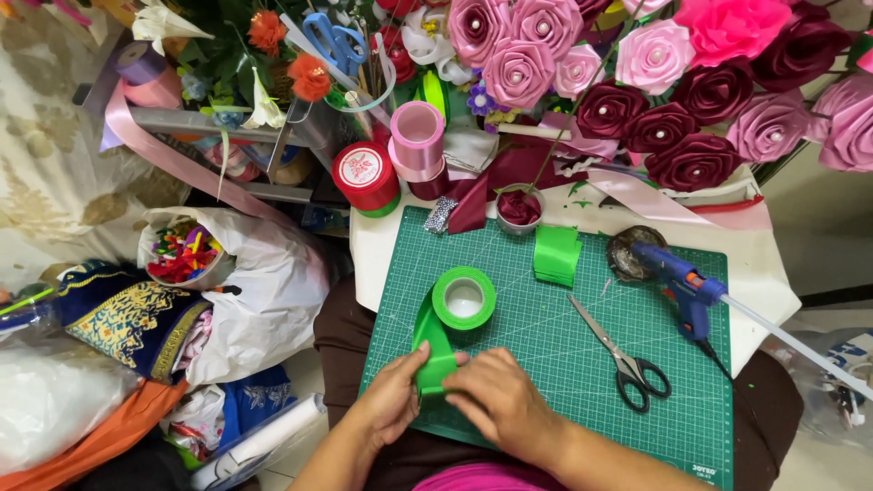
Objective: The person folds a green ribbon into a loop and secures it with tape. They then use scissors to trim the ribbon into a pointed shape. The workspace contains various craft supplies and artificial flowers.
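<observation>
1. Green satin ribbon (435,350) is running off its roll (464,298) toward the person, and the loose end is lying on the near edge of the green cutting mat (564,364) that covers the desk.
2. The left hand (393,393) is pinching the ribbon's end from the left side, its grip narrow, thumb on top and fingers underneath.
3. The right hand (498,395) is pressing down on the same end from the right, fingers curled over it, so both hands are holding the one strip just beside each other.
4. The ribbon looks thin, light and limp; it is bending in a soft curve between roll and hands, so it is likely to fold wherever it is creased and to sag wherever it is not supported.
5. Its shiny face suggests it is slippery, so holding it flat across the full width, close to the fold, should be steadier than gripping an edge.
6. The roll is lying flat on the mat and looks light enough to slide if the strip is tugged.
7. Scissors (626,356) are lying on the mat to the right, near a blue glue gun (684,284) and a stack of cut green pieces (556,253).
8. Ribbon roses (655,100) are crowding the far side of the desk.
</observation>
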